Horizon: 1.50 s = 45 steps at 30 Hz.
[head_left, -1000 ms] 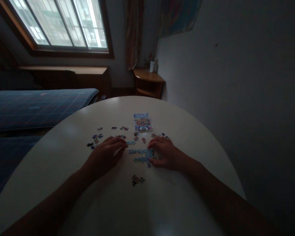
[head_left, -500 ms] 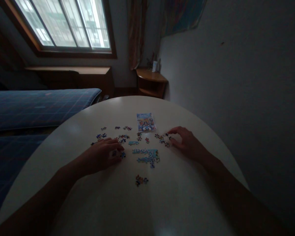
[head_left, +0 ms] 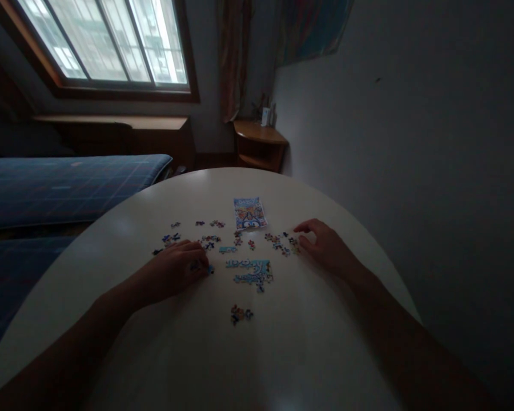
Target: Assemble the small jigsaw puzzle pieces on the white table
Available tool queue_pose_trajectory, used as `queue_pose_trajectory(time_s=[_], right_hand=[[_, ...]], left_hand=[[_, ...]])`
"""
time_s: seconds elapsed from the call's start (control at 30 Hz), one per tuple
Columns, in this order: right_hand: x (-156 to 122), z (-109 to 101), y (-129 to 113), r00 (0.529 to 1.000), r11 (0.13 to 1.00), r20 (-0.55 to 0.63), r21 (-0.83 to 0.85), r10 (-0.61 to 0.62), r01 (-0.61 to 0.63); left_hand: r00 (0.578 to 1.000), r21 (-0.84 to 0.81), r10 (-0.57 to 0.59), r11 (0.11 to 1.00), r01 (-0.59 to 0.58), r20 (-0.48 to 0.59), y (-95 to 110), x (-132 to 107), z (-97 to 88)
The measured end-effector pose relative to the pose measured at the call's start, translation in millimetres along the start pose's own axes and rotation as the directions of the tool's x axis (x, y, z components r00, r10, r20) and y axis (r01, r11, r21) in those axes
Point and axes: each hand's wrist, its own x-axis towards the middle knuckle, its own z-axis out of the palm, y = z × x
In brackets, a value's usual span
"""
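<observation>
My left hand (head_left: 175, 267) rests low over the table with its fingers curled in toward the thumb. A small bluish jigsaw piece (head_left: 211, 269) shows at its fingertips, and darker pieces lie partly hidden beneath the fingers. My right hand (head_left: 323, 244) is at the right end of a loose cluster of jigsaw pieces (head_left: 276, 242), thumb and forefinger apart with nothing visible between them. Between the hands lies a partly joined blue jigsaw section (head_left: 257, 273), its left side gapped. A short light-blue strip (head_left: 228, 249) sits just above it.
A printed picture sheet or packet (head_left: 250, 213) lies behind the pieces on the round white table (head_left: 205, 365). A small joined clump of brownish pieces (head_left: 240, 314) is nearer me. Several loose pieces (head_left: 171, 237) spread behind my left hand. A plaid-covered bed (head_left: 68, 188) stands left; a wall rises right.
The fingers of my left hand have drawn in closer to the thumb. My right hand stays by its cluster, a little lifted off the pieces. The whole view has shifted slightly.
</observation>
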Motion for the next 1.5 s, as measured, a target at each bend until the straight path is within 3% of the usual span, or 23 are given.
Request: queue_pose_trajectory(time_s=[0.37, 0.6, 0.77, 0.9, 1.23, 1.37, 1.5], right_hand=[[0.3, -8.8, 8.9, 0.995, 1.0, 0.098, -0.014, -0.001, 0.002], [0.5, -5.6, 7.2, 0.991, 0.999, 0.131, -0.039, 0.018, -0.013], [-0.6, 0.1, 8.7, 0.988, 0.997, 0.139, -0.019, -0.066, 0.069], [-0.8, 8.2, 14.6, 0.98, 0.992, 0.172, -0.055, -0.104, 0.115], [1.7, 9.5, 18.9, 0.981, 0.992, 0.179, -0.086, -0.075, 0.091], [1.3, 9.4, 18.1, 0.981, 0.992, 0.177, -0.09, -0.074, 0.091], [1.2, 8.6, 15.6, 0.978, 0.992, 0.199, -0.095, -0.065, 0.086]], left_hand=[[0.999, -0.01, -0.042, 0.999, 0.042, 0.025, -4.7, 1.0, 2.8], [0.999, 0.008, 0.014, 1.0, -0.013, -0.048, -5.7, 3.6, 4.0], [0.975, 0.075, -0.146, 0.984, 0.16, -0.165, -19.6, -3.3, -14.6], [0.964, 0.106, -0.246, 0.961, 0.256, -0.104, -28.4, -10.3, -28.1], [0.943, 0.124, -0.334, 0.935, 0.331, 0.005, -33.8, -21.9, -42.1], [0.948, 0.126, -0.318, 0.94, 0.316, -0.011, -29.9, -18.1, -36.7], [0.981, 0.053, -0.191, 0.98, 0.193, -0.038, -12.5, -7.9, -16.5]])
